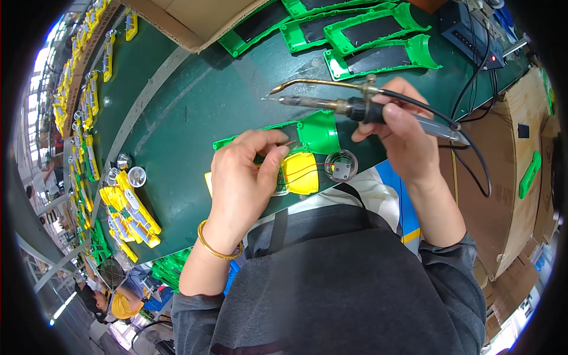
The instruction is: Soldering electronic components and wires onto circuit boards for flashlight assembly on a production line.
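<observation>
My right hand [409, 139] grips a soldering iron [322, 106] by its dark handle. A brass-coloured solder feed tube [313, 81] is clamped along its top, and the tip points left over the bench. My left hand [242, 174] is closed in a pinch; a thin red wire [290, 142] shows at the fingertips. Under and beside those fingers lies a green plastic half-shell [319, 132], open side up. Nearer me is a yellow housing [303, 175], partly hidden by the left hand. Red and black wires run from it to a round clear lamp head [341, 166].
Several green half-shells [378, 56] with dark panels lie at the back, beside a cardboard box [177, 23]. Assembled yellow lamps [130, 210] are piled on the left. A blue soldering station [467, 35] with cables stands back right. Large cartons [497, 177] stand at the right.
</observation>
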Motion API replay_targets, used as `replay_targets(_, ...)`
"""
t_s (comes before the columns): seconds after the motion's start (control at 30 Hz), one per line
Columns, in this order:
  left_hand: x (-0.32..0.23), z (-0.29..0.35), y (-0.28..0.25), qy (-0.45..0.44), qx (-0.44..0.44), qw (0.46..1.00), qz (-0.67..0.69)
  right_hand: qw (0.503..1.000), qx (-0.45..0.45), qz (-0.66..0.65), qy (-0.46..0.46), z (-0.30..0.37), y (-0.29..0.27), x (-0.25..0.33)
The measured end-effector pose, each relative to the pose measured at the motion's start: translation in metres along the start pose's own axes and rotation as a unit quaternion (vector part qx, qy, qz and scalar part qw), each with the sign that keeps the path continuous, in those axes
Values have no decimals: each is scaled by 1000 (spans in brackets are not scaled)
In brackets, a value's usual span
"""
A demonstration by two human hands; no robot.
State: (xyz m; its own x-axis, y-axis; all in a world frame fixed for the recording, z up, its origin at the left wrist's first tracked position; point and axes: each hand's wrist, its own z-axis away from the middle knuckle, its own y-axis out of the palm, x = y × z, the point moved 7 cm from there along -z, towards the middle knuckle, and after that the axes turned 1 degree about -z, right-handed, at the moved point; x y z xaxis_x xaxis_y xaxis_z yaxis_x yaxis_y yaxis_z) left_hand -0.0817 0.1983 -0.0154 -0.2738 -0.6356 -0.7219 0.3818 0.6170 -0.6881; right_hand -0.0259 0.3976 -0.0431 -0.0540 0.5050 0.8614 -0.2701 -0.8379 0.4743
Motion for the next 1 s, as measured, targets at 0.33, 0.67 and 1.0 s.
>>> replay_targets(0.33,-15,-12,9,51,43,982,-175,962,87,258,-9,-10,-4,58)
replay_targets(0.67,-24,-14,11,47,16,971,-235,891,186,410,65,-26,31,41)
replay_targets(1.0,-27,-16,13,44,5,975,-219,864,221,447,60,-33,38,43)
